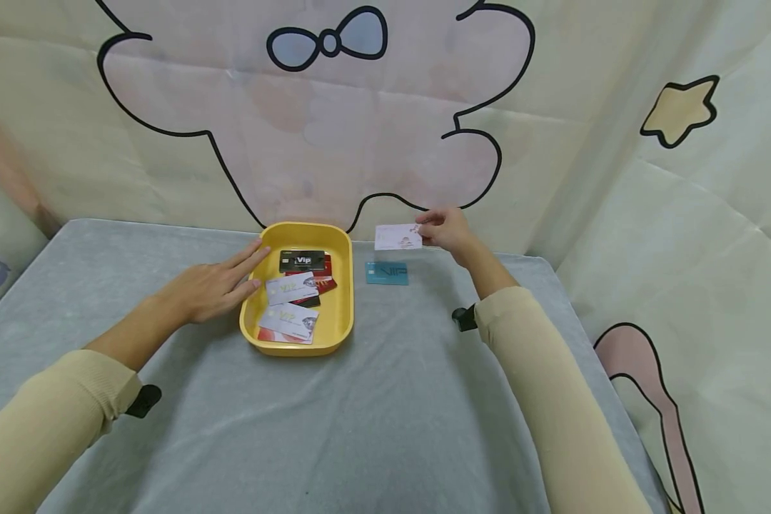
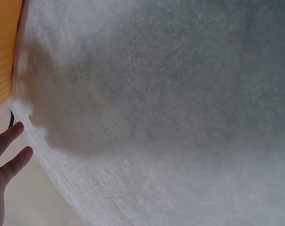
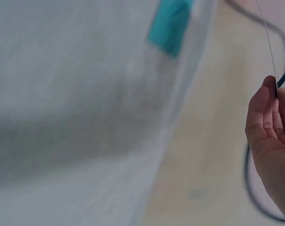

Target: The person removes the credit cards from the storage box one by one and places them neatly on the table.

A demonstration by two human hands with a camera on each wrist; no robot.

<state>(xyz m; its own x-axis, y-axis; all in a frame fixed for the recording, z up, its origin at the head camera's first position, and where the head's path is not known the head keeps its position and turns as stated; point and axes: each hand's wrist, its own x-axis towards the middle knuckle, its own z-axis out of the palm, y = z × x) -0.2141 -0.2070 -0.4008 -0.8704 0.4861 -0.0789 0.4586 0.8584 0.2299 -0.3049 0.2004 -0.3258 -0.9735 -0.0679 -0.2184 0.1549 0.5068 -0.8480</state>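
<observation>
My right hand (image 1: 448, 232) pinches a white card (image 1: 397, 237) by its right edge, held up above the far part of the table. In the right wrist view the card (image 3: 270, 47) shows edge-on between thumb and fingers. Just below it in the head view, a blue VIP card (image 1: 387, 273) lies on the cloth. My left hand (image 1: 218, 285) has its fingers straight and spread, fingertips at the left rim of a yellow tray (image 1: 342, 314). Inside the tray are a black card (image 1: 302, 260), white cards (image 1: 292, 288) and red ones (image 1: 326, 285), partly overlapping.
A grey cloth (image 1: 385, 421) covers the table. Behind its far edge hangs a pale curtain (image 1: 373, 143) with cartoon outlines, and another curtain (image 1: 713, 235) stands along the right side. Dark wrist devices (image 1: 144, 401) sit at both cuffs.
</observation>
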